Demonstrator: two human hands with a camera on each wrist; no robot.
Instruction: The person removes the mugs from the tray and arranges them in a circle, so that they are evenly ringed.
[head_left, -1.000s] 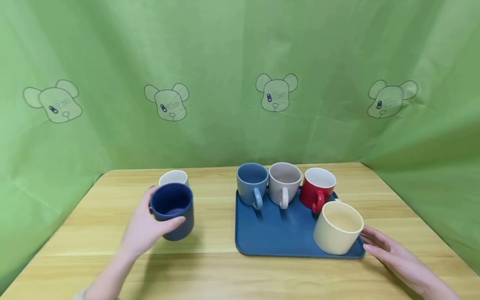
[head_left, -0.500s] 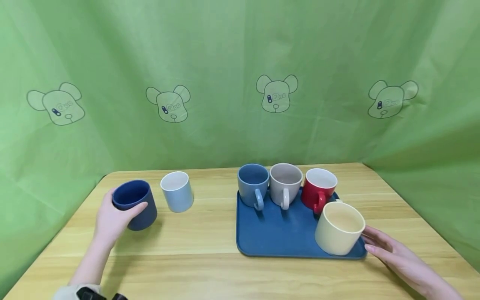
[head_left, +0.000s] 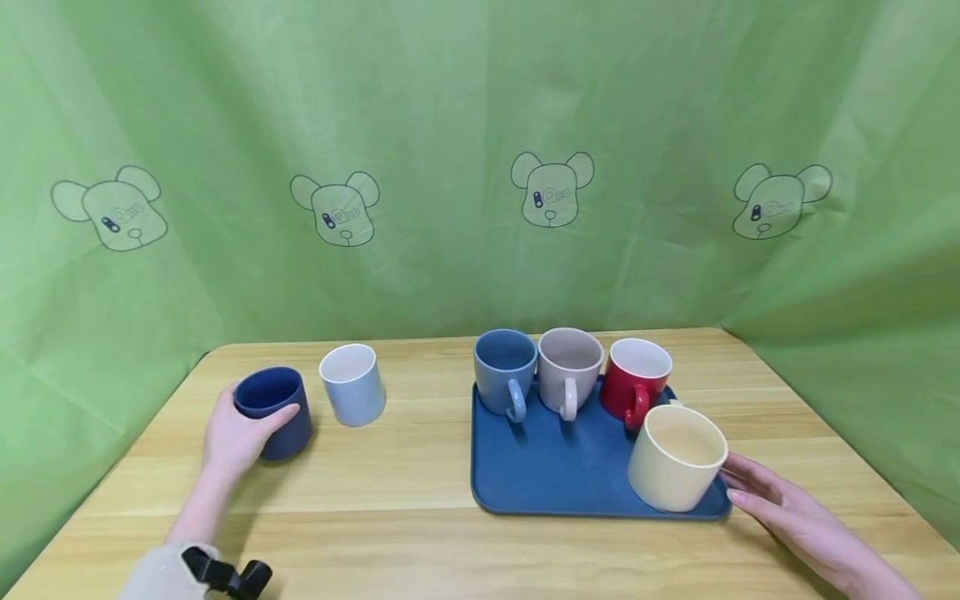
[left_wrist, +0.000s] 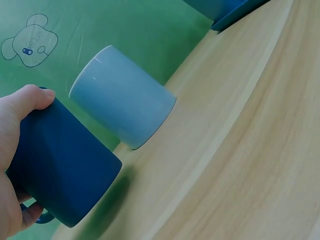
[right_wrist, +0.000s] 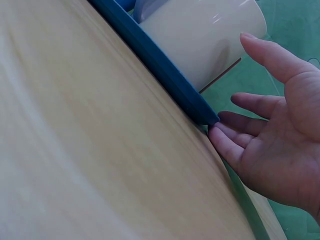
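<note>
- LH (head_left: 234, 432) grasping matte navy cylindrical mug (head_left: 287, 437), thumb on near side, at table's L; handle on finger side in L wrist view. Can't tell if base touches wood.
- Glossy light-blue cup, white inside (head_left: 356, 404), upright just beside it, btwn navy mug & tray.
- RH (head_left: 791, 508) gripping nothing: fingers loosely spread, fingertips at corner of flat dark-blue round-cornered tray (head_left: 555, 479).
- Smooth cream wide mug (head_left: 670, 471) on tray's near R corner, next to RH, in front of shiny red mug w/ white inside (head_left: 620, 392).
- Tray's back row, L to R: mid-blue mug (head_left: 495, 387), pale grey mug (head_left: 555, 379), red one; handles face viewer.
- Pale wood-grain table (head_left: 420, 550); creased green cloth (head_left: 450, 100) behind w/ line-drawn animal heads (head_left: 551, 196).
- Black clamp-like fitting (head_left: 225, 575) on L sleeve (head_left: 161, 575).
</note>
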